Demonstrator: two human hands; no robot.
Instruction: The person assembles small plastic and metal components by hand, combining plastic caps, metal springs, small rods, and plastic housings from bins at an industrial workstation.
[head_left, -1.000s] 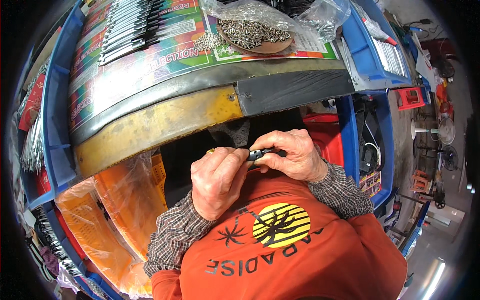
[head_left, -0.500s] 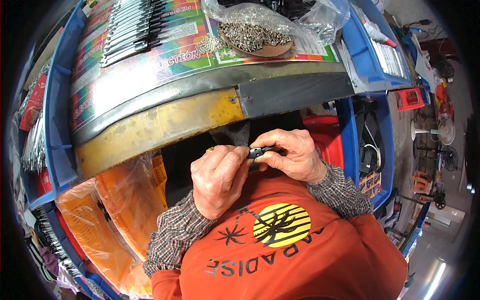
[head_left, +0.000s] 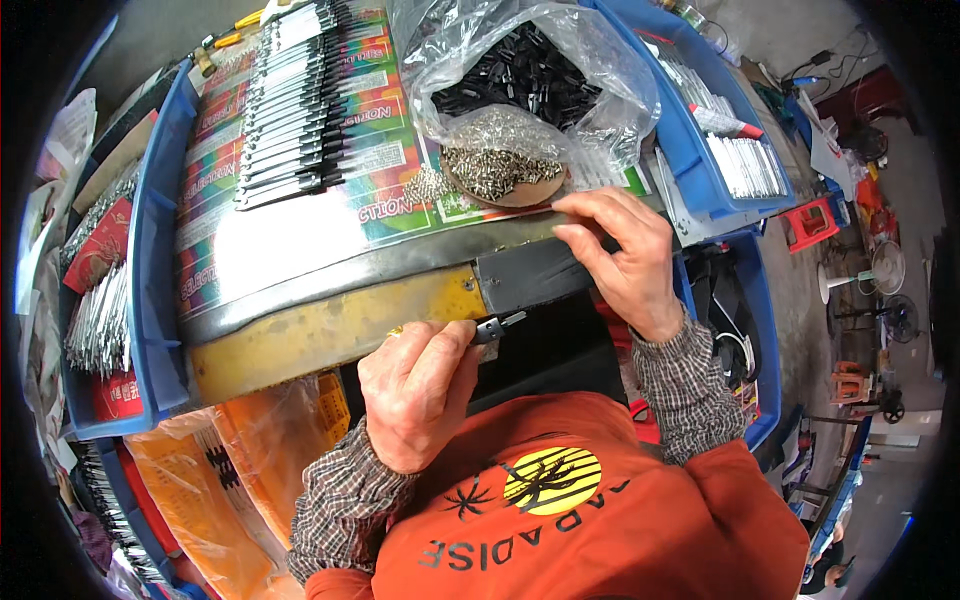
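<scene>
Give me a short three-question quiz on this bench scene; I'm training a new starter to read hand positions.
1. True or false: the left hand pinches a small black part with a metal tip.
2. Where are the right hand fingertips?
A. inside the clear plastic bag
B. at the table's front edge, beside the round tray of small silver pieces
C. on the row of finished pieces
3. Fill in: the bins flanking the table are ____ in colour.

Key: 1 true; 2 B; 3 blue.
</scene>
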